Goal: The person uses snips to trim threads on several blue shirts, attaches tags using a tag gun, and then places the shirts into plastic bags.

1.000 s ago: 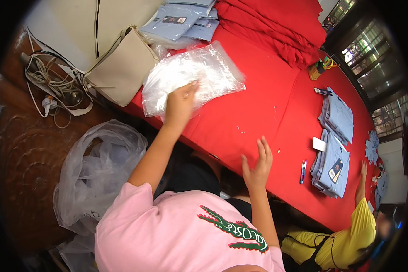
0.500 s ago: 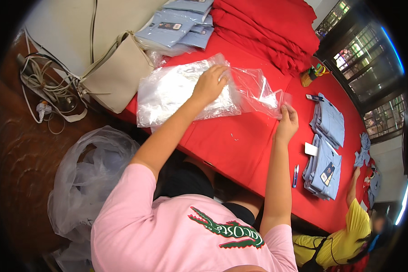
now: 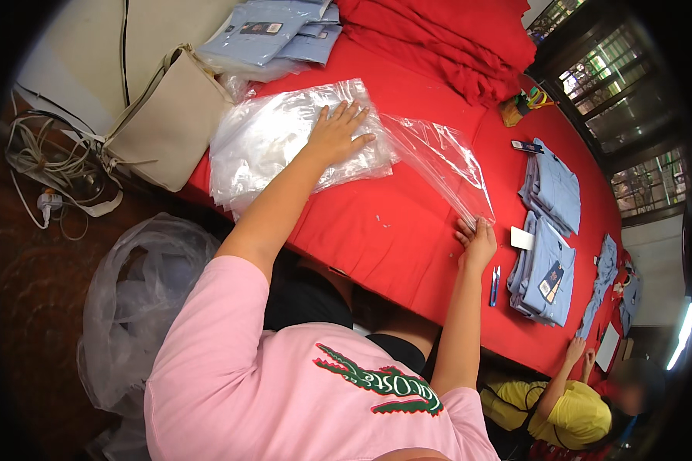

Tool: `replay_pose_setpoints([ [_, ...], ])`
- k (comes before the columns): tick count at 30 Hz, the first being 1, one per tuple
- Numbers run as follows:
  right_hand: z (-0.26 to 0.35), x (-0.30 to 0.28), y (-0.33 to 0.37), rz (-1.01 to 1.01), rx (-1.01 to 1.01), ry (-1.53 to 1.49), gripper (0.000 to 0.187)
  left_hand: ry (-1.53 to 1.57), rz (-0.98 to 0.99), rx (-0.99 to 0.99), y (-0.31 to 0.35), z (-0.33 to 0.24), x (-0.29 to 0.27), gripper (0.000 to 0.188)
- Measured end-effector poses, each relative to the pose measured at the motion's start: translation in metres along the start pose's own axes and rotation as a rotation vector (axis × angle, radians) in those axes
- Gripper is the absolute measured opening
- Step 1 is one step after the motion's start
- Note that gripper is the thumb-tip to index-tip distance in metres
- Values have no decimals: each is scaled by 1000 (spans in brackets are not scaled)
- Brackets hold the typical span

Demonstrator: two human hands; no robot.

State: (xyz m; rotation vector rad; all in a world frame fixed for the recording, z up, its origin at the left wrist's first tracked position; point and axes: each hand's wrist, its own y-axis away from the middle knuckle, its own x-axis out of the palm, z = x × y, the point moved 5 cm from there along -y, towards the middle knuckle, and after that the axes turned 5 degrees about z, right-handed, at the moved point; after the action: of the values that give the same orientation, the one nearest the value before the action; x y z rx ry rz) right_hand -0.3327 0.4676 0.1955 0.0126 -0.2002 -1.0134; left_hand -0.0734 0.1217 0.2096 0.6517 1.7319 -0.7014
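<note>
A stack of clear plastic bags (image 3: 261, 146) lies on the red-covered table (image 3: 407, 230). My left hand (image 3: 337, 137) rests flat on the stack with its fingers spread. Toward the right, one clear plastic bag (image 3: 446, 157) stretches out from the stack across the red cloth. My right hand (image 3: 478, 242) pinches the near corner of that bag. Just right of my right hand lies a pair of blue thread snips (image 3: 494, 286), and beyond it folded light-blue shirts with tags (image 3: 544, 273).
Packed blue shirts (image 3: 265, 34) and heaped red cloth (image 3: 446, 38) lie at the back. A beige bag (image 3: 165, 123) stands left, near coiled cables (image 3: 50, 157). A big clear plastic sack (image 3: 142, 300) sits on the floor. A person in yellow (image 3: 565, 411) works at the right.
My right hand has drawn the bag nearer to me, stretching it out from the stack. My left hand has flattened and spread on the stack. The person in yellow has moved their arms.
</note>
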Motion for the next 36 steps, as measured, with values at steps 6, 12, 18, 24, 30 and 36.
replay_pose_setpoints([
  [6, -1, -5, 31, -129, -132, -38, 22, -27, 44, 23, -4, 2, 1, 81],
  [12, 40, -114, 28, -415, -288, -126, 29, -91, 79, -58, -9, 7, 0, 80],
  [18, 158, -178, 131, -282, -595, 157, 24, -129, 33, -226, -19, 54, -3, 82],
  [24, 147, -78, 228, 409, -386, 269, 15, 40, -214, -140, -37, 91, -5, 85],
  [30, 86, -7, 249, 1075, -388, 604, 8, 1402, 16, -11, 48, -76, -30, 70],
  [36, 53, -19, 231, 1016, -37, 533, 36, 1545, 737, -167, 170, -168, 16, 64],
])
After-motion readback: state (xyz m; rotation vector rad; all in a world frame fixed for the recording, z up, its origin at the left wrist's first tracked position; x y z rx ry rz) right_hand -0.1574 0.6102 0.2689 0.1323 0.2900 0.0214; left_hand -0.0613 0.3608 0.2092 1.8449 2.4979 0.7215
